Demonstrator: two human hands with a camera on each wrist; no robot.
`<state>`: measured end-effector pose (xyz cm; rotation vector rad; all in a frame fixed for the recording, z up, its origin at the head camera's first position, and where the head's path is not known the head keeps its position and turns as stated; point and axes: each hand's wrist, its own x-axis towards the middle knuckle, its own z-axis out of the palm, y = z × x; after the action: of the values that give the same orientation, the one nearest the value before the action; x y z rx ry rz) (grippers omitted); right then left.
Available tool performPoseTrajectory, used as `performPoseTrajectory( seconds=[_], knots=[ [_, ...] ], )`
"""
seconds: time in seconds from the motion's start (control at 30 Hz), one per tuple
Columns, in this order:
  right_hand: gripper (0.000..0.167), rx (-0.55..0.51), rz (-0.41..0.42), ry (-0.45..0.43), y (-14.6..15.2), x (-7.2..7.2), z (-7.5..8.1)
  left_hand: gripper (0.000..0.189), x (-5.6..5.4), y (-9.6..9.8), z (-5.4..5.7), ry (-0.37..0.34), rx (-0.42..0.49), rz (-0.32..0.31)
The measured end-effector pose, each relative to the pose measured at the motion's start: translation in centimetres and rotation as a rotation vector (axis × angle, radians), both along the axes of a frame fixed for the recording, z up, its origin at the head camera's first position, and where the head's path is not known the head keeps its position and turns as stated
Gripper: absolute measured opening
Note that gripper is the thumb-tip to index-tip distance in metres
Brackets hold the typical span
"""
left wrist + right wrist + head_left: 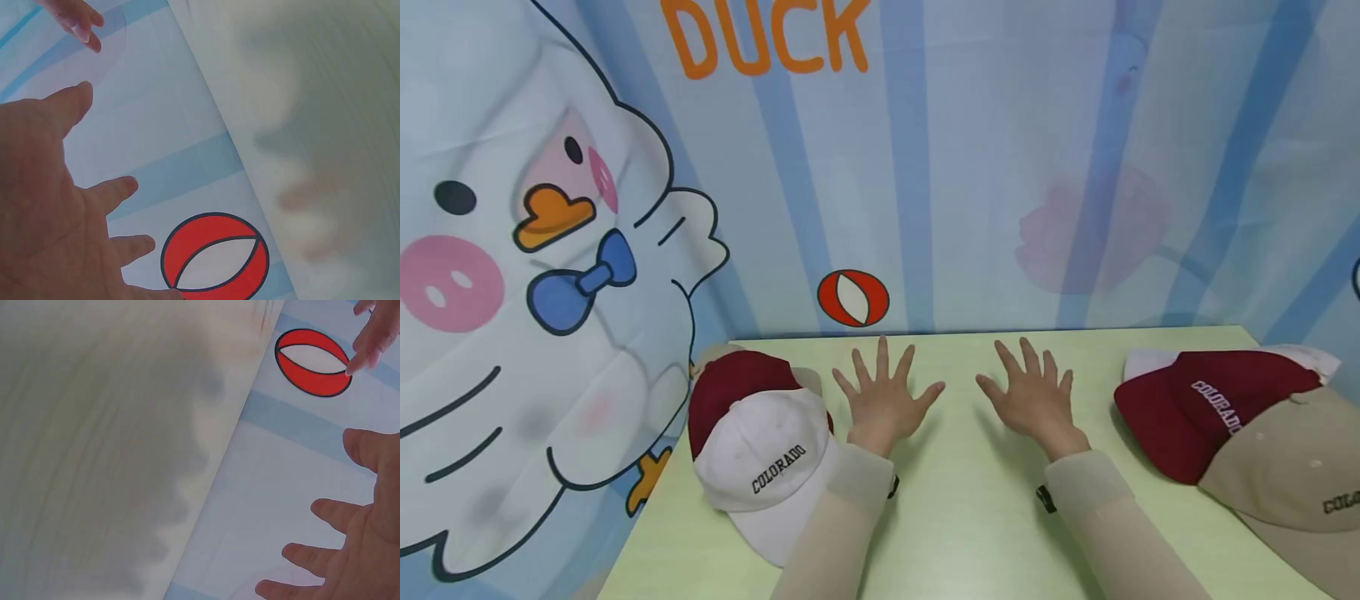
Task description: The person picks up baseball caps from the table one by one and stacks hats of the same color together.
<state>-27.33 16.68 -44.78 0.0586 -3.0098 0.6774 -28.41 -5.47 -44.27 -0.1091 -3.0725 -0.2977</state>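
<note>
Caps, head: white cap [778,433] at eight o'clock from left hand [883,406]; maroon cap [1198,404] at three from right hand [1037,400].
Pose, head: likely readiness; grasping either calls for reaching outward.
Left wrist: digits spread apart, holding nothing.
Right wrist: likewise.

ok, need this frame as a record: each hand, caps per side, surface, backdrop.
left hand: fingers spread, holding nothing
right hand: fingers spread, holding nothing
left caps: white fabric cap with dark lettering overlapping plain dark red fabric cap; beige fabric partly visible behind
right caps: beige fabric cap with dark lettering overlapping dark red fabric cap with white lettering; white fabric partly visible behind
surface: pale yellow-green tabletop
backdrop: blue-striped printed sheet
</note>
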Motion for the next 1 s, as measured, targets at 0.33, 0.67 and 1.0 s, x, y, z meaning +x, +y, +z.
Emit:
performPoseTrajectory(
  seconds=[0.33,0.67,1.0],
  knots=[
    [0.067,-0.303,0.195,-0.006,-4.4,1.9,-1.5,0.084,2.5,-3.3,1.2,0.060,-0.043,0.020],
    [0.052,-0.696,0.332,-0.309,-10.6,5.1,-1.8,0.076,6.1,-10.0,2.7,0.179,0.017,0.088],
    [0.059,-0.793,0.428,-0.544,-14.6,7.6,-2.6,0.079,8.3,-17.2,2.5,0.157,0.050,0.281]
  ],
)
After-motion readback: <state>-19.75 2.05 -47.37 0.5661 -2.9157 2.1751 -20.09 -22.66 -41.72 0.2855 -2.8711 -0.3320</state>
